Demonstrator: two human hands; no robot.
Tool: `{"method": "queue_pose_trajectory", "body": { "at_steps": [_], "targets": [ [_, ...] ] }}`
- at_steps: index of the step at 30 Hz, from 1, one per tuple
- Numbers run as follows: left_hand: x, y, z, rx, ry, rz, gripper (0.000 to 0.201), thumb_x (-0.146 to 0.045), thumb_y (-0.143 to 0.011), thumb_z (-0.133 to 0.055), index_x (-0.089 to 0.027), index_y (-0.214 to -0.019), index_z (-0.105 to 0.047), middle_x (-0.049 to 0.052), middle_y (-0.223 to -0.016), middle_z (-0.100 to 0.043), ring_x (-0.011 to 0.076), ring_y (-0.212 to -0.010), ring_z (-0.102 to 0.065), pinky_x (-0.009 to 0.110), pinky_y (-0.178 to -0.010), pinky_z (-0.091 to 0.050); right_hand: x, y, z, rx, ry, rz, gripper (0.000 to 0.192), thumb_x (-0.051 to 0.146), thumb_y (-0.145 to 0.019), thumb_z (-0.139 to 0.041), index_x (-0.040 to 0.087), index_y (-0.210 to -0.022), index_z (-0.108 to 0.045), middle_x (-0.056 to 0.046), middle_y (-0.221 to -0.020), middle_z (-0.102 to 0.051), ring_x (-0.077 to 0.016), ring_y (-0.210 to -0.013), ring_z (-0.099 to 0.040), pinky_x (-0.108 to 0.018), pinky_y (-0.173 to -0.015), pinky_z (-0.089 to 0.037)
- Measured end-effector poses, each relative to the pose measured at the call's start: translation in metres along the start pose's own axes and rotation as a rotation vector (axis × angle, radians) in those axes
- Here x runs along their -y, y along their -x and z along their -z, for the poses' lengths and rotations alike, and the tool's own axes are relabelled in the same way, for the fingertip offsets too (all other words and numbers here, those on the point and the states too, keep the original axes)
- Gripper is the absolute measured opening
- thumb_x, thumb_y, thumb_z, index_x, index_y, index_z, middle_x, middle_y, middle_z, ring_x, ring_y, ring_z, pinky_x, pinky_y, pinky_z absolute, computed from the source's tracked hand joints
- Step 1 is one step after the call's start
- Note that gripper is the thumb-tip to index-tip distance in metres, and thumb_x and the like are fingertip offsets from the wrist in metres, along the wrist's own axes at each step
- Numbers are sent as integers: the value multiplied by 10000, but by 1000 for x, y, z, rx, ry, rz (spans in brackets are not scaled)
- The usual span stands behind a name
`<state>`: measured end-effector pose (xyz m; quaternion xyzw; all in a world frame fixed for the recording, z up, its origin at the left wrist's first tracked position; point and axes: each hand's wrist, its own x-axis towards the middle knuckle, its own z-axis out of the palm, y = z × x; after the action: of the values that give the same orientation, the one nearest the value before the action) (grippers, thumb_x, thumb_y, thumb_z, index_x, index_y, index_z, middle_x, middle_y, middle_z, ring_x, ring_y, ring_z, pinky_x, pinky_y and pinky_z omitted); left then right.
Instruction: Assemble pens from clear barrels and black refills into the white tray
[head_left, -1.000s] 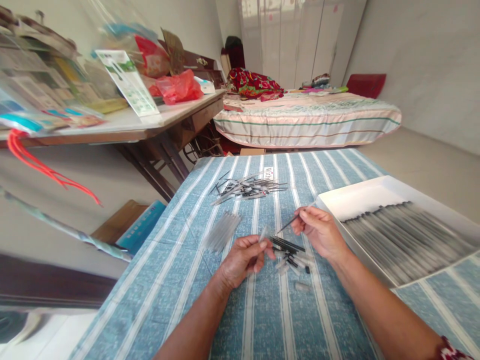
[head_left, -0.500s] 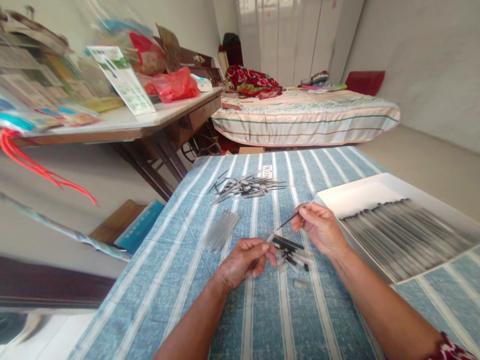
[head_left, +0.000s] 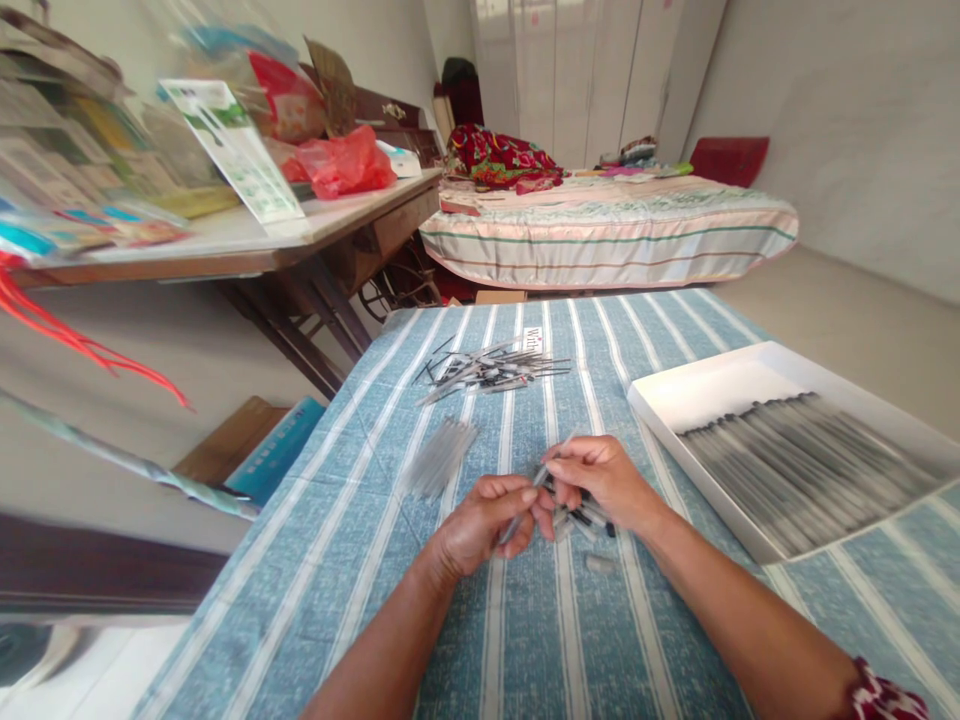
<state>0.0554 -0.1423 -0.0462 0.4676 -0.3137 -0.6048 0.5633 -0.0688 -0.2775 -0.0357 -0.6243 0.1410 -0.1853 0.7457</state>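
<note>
My left hand (head_left: 484,520) pinches a clear plastic pen barrel (head_left: 517,515) above the blue striped tablecloth (head_left: 360,590). My right hand (head_left: 600,480) has come up against it, its fingertips on a thin refill (head_left: 541,470) that meets the barrel's upper end. Under my right hand lies a small heap of black and clear pen parts (head_left: 581,520). One clear cap (head_left: 600,564) rests alone just in front of the heap.
A white tray (head_left: 675,395) full of assembled pens sits at the right. A bundle of clear barrels (head_left: 439,458) and a pile of refills (head_left: 491,368) lie farther out. A cluttered wooden desk (head_left: 315,235) stands left, a bed (head_left: 607,235) behind.
My right hand has moved left and down from near the tray's corner, bringing the refill to the barrel in my left hand. My left hand has hardly shifted.
</note>
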Motion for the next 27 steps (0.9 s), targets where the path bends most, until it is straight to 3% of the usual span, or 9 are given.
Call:
{"method": "queue_pose_trajectory", "body": {
  "at_steps": [4,7,11,14,18,21,24,27],
  "targets": [
    [-1,1,2,-5,107,-75,283,-358,-755,-587,-91,-824,-644,92,-676,-658,41,-346,-407,183,-347,-220,11,1,15,-10,115,23,428,383,-713,-644,146,-1066,-599,45,-481,-576,-59,-371,-452,-177,-404,-374],
    [-2,1,3,-41,186,-141,262,-341,-711,-638,-99,-812,-642,80,-676,-653,49,-371,-436,180,-368,-268,19,1,36,-11,290,-38,317,368,-700,-645,131,-911,-640,40,-465,-556,-63,-394,-461,-173,-414,-378],
    [-4,2,4,-80,258,-183,273,-313,-690,-660,-127,-889,-644,56,-663,-642,32,-362,-421,165,-370,-277,23,2,50,196,495,-204,160,294,-672,-637,135,-675,-622,45,-445,-518,-59,-394,-434,-165,-403,-345],
    [-6,2,5,-101,269,-191,402,-297,-720,-635,-189,-1103,-579,20,-638,-619,14,-336,-376,148,-355,-258,21,2,43,271,617,-197,111,243,-691,-582,143,-699,-630,59,-441,-486,-53,-394,-394,-161,-399,-294],
    [-9,3,6,-81,254,-187,598,-272,-763,-581,-261,-1322,-366,-19,-597,-580,12,-313,-337,136,-332,-244,16,2,18,281,919,11,148,213,-740,-516,173,-744,-658,42,-510,-538,-70,-461,-434,-181,-459,-286],
    [-8,4,7,-48,244,-180,548,-251,-777,-552,-226,-1303,-401,-17,-572,-568,15,-299,-337,134,-317,-232,7,3,-2,248,1203,126,206,250,-796,-474,198,-781,-673,-14,-641,-645,-122,-568,-540,-222,-532,-319],
    [-7,3,8,-22,227,-168,460,-231,-783,-537,-208,-1238,-475,-9,-567,-576,24,-291,-356,136,-309,-233,-5,4,-16,240,1463,110,252,255,-821,-435,180,-807,-675,-81,-650,-668,-168,-563,-573,-258,-523,-308],
    [-5,3,9,-7,206,-142,418,-229,-776,-545,-202,-1192,-509,-4,-570,-587,31,-292,-378,139,-308,-236,-11,4,-18,240,1538,109,243,216,-807,-435,164,-759,-668,-99,-628,-660,-177,-556,-578,-265,-513,-304]
  ]
}}
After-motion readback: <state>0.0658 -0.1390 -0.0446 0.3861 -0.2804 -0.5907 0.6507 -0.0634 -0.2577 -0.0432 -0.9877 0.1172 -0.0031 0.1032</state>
